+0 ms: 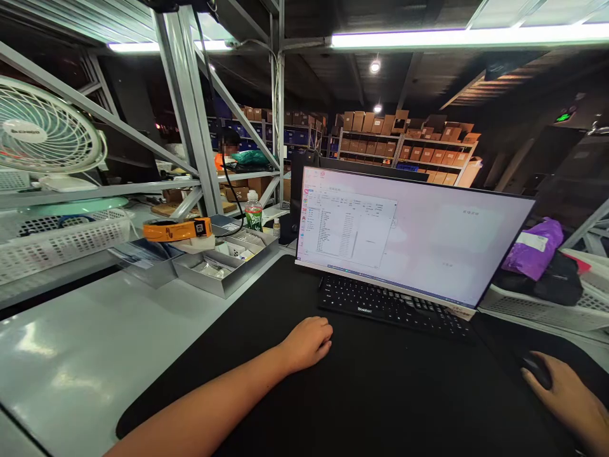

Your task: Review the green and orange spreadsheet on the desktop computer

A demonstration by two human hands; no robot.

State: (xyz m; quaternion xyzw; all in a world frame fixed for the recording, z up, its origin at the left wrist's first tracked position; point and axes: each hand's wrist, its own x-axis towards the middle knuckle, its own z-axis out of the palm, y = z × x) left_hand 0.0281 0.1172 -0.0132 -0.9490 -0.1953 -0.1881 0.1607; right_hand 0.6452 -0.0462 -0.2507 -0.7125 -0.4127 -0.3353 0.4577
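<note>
My left hand [307,344] rests on a black desk mat [200,355], fingers loosely curled, just in front of a black keyboard [390,306] and not touching it. My right hand [561,397] lies over a black computer mouse [536,370] at the right side of the mat. Behind the keyboard stands a wide flat monitor [409,238], its screen lit and showing an open file window.
A grey metal parts tray [223,263] with an orange tape roll [177,229] and a green-labelled bottle [254,212] stands left of the monitor. A white desk fan [42,133], white baskets, a purple parcel [535,249], steel shelving and a distant person [229,145] surround the desk.
</note>
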